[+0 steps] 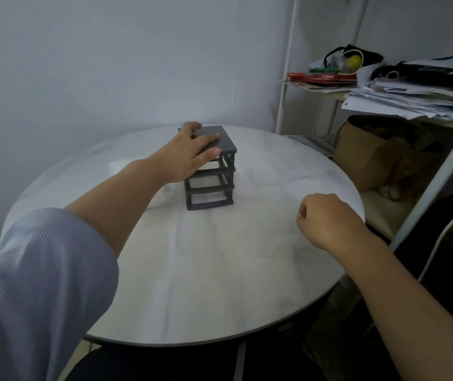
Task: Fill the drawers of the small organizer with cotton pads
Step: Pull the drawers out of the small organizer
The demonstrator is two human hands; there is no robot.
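A small dark grey organizer [211, 182] with three stacked drawers stands near the middle of the round white table [219, 270]. My left hand [189, 152] rests on its top, fingers spread over the lid and the thumb hooked at the front upper edge. A white bag of cotton pads [162, 196] lies left of the organizer, mostly hidden behind my left forearm. To the right of the organizer, my right hand [327, 218] hovers over the table with fingers curled and nothing visible in it.
A white metal shelf [285, 78] stands at the right, loaded with stacked papers [412, 97], red books and bags. A brown paper bag [371, 152] sits under it beside the table. A pale wall lies behind.
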